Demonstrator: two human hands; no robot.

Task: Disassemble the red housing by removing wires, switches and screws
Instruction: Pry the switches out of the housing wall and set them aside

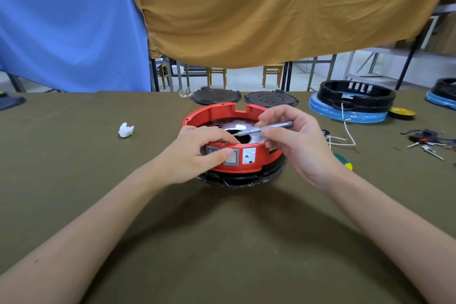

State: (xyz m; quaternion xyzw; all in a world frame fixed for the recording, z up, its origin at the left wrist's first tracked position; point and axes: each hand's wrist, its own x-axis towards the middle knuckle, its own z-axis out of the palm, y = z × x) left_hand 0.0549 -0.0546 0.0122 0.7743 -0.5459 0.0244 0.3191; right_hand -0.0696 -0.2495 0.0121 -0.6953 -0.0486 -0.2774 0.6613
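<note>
Round red plastic housing [249,163] sits mid-table on a black base ring [243,179], near me. My left hand [197,153] grips its front wall, thumb on the grey rocker switch [230,155]. My right hand [293,140] pinches a slim silver screwdriver [265,128], tip inside. Housing looks light, rigid, smooth; I'd brace the rim, not the switch.

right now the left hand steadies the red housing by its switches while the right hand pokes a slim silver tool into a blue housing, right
Not quite. In the head view the right hand holds the slim silver tool with its tip inside the same red housing that the left hand steadies by its switches, not a blue one. The blue-based housing sits untouched further right.
</note>
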